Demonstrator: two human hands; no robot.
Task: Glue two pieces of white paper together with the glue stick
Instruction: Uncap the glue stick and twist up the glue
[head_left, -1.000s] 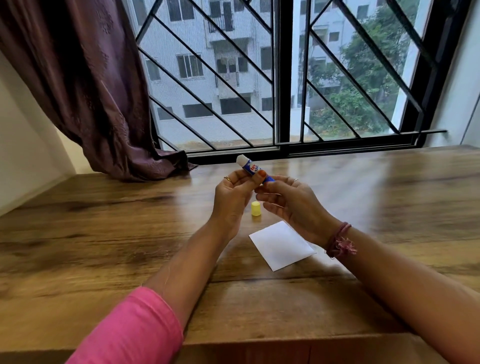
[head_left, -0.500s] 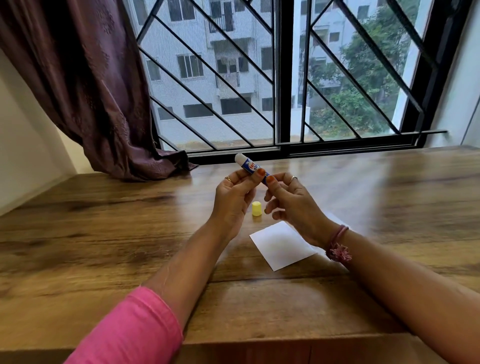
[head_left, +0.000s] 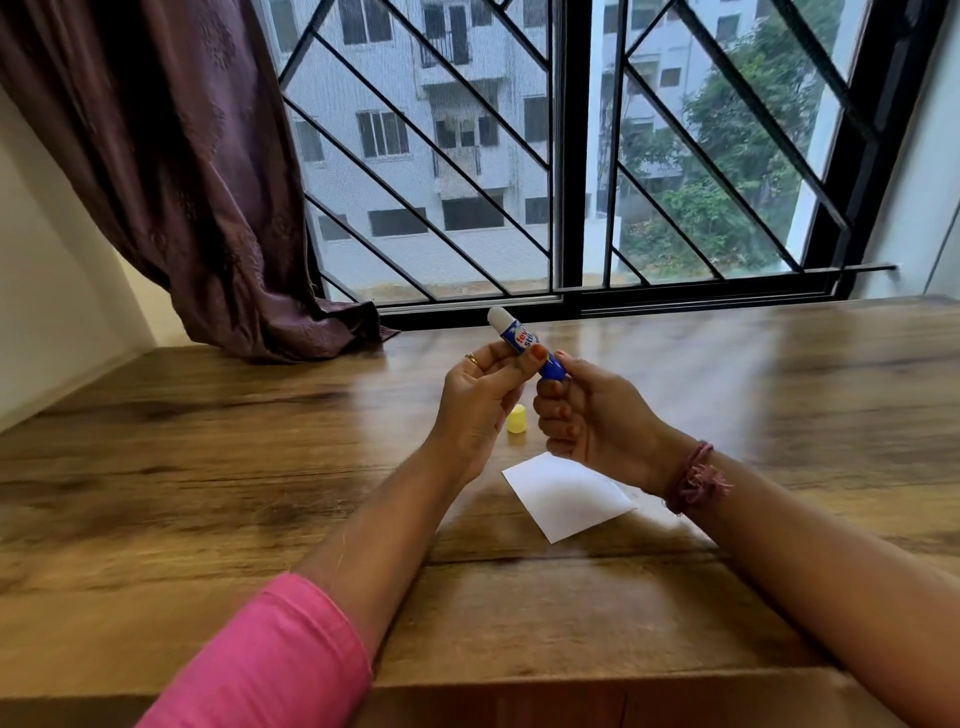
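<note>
Glue stick between both hands' fingers

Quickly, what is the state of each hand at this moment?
Left hand: pinches the glue stick at its middle.
Right hand: curled, pinches the stick's blue base end.

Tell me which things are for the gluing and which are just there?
For the gluing: glue stick, held by the left hand and right hand; yellow cap on the table; white paper.

Just there: curtain, window.
</note>
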